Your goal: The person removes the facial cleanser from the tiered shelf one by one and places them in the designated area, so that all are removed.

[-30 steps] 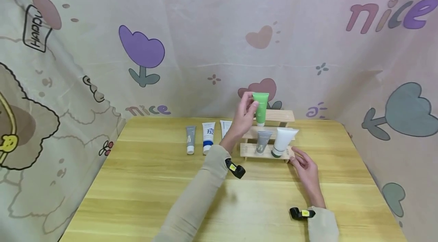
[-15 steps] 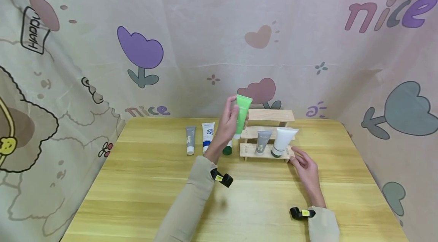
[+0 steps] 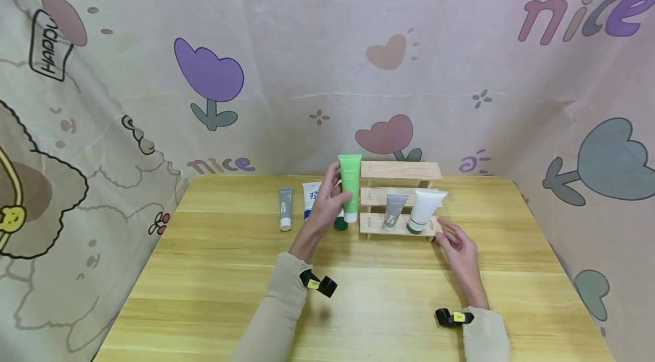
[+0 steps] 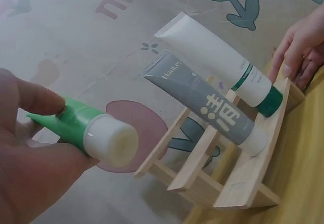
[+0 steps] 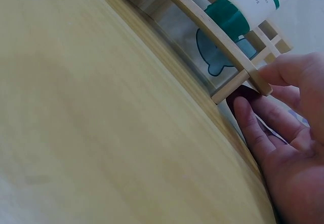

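Observation:
My left hand (image 3: pixel 325 203) pinches a green squeeze tube (image 3: pixel 350 183), white cap down, just left of the three-step wooden rack (image 3: pixel 401 170). Seen from the left wrist, the thumb and fingers grip the green tube (image 4: pixel 76 122) around its body, with the cap free. My right hand (image 3: pixel 460 251) holds the right end of the rack's lowest step; up close, finger and thumb of the right hand (image 5: pixel 288 117) lie about the board's end. On that step a grey tube (image 3: pixel 395 211) and a white tube with a green cap (image 3: pixel 425 209) stand on their caps.
Left of the rack, a grey tube (image 3: pixel 285 208) lies on the wooden table (image 3: pixel 215 271). Beside it is a white-and-blue tube (image 3: pixel 310 194), partly behind my left hand. Another tube's green cap (image 3: pixel 340 223) shows below the hand. A patterned curtain (image 3: pixel 307 55) hangs behind the table.
My left hand has carried the green tube left and down from in front of the rack's top step to beside the rack. The right hand has stayed at the rack's end.

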Tool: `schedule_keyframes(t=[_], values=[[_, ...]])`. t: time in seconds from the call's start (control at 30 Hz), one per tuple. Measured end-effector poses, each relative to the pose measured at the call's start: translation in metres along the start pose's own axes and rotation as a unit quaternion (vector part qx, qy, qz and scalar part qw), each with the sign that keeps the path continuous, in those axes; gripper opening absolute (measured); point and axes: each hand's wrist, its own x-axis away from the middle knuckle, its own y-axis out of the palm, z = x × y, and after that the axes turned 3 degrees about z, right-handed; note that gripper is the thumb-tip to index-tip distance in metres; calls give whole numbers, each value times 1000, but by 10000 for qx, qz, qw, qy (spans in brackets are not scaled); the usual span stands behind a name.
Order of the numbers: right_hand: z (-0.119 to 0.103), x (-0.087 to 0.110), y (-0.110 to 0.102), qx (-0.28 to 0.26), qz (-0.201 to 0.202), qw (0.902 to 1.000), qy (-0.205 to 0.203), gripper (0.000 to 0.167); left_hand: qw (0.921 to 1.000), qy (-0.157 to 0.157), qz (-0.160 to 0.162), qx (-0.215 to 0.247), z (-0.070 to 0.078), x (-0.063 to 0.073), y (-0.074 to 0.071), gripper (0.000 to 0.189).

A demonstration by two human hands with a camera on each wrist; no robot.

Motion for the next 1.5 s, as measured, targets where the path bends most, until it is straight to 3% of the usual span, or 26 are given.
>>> schedule_keyframes(t=[0.33, 0.6, 0.87, 1.13, 1.33, 1.5], values=[[-34, 5, 0, 57, -135, 9999, -89, 41, 9975, -212, 661, -141, -18, 31, -7, 58], [-1, -1, -2, 125, -61, 9999, 15, 44, 9929, -490, 1051, -268, -42, 55, -5, 55], [1, 0, -1, 97, 24, 9999, -86, 44, 9820, -777, 1690, -327, -64, 82, -1, 58], [1, 1, 0, 25, 14, 9999, -141, 43, 9744, -1199, 1817, -564, -76, 101, 0, 58], [3, 0, 1, -72, -19, 9999, -86, 43, 9654, -1553, 1801, -1074, -84, 113, 1, 56], [2, -1, 0, -31, -7, 10000, -87, 43, 9557, -1667, 1766, -1663, -93, 118, 0, 56]])
